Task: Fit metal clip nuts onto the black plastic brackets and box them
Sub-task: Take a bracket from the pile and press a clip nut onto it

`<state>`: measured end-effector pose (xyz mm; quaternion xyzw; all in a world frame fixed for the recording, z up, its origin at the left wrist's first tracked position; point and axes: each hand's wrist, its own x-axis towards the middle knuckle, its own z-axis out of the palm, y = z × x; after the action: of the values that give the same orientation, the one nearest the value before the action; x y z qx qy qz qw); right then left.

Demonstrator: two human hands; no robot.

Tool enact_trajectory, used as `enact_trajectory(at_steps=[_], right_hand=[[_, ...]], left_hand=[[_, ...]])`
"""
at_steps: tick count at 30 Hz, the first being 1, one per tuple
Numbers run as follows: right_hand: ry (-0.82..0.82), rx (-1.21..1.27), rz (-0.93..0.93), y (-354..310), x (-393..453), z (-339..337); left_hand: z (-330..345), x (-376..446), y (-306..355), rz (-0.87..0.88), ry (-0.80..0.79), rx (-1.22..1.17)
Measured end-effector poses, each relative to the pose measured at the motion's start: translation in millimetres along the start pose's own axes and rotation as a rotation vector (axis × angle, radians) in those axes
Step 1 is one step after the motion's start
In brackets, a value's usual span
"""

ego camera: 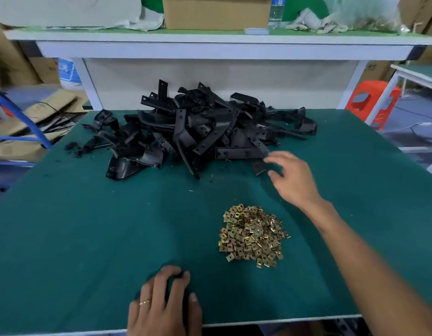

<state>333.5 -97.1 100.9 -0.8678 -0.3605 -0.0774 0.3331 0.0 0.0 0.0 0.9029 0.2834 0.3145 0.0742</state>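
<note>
A big heap of black plastic brackets (200, 127) lies at the far middle of the green table (88, 226). A smaller pile of brass-coloured clip nuts (252, 235) sits nearer me, right of centre. My right hand (291, 177) is stretched out to the heap's right edge, and its fingertips touch a black bracket (258, 166) lying there; the fingers are spread and close round nothing. My left hand (164, 301) rests on the mat near the front edge, fingers loosely bent, holding nothing I can see.
A white shelf (210, 42) spans the back above the heap and carries a cardboard box (216, 13), a water bottle and rags. An orange stool (372, 103) stands off the right side. Flattened cardboard lies off the left.
</note>
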Motion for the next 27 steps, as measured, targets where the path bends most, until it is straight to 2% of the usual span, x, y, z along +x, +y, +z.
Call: enact_trajectory(at_steps=[4,6,8,12,15,17,19,21,22,24,26,27], right_hand=[[-0.305,-0.26,0.014,-7,74,30],[-0.365,-0.361,0.014,-5,92,42],[-0.356,-0.436,-0.014,3,101,49],[-0.261,-0.377,-0.036,1,110,40],[-0.001,-0.175,-0.072,-16,89,9],[0.147,-0.069,-0.172,-39,57,-14],[0.193,0.051,-0.376,-67,9,-27],[0.147,0.21,-0.543,-90,-50,-24],[0.112,0.284,-0.566,-100,-79,-17],[0.026,0.354,-0.553,-114,-128,0],[-0.081,0.38,-0.55,-126,-157,16],[-0.147,0.412,-0.53,-131,-166,21]], left_hand=[[2,5,-1,0.022,0.087,-0.035],[8,7,-5,0.059,0.138,-0.056],[9,9,-8,0.052,0.129,-0.073],[13,3,-11,0.088,0.139,-0.015],[6,4,-9,0.053,0.067,0.021],[-8,12,-1,-0.05,-0.045,-0.079],[-21,21,8,-0.176,-0.128,-0.332],[-34,39,17,-0.449,-0.158,-0.831],[-38,48,21,-0.635,-0.212,-1.099],[-45,61,30,-0.928,-0.494,-1.581],[-52,67,35,-1.01,-0.722,-1.957],[-55,68,37,-1.033,-0.76,-2.065]])
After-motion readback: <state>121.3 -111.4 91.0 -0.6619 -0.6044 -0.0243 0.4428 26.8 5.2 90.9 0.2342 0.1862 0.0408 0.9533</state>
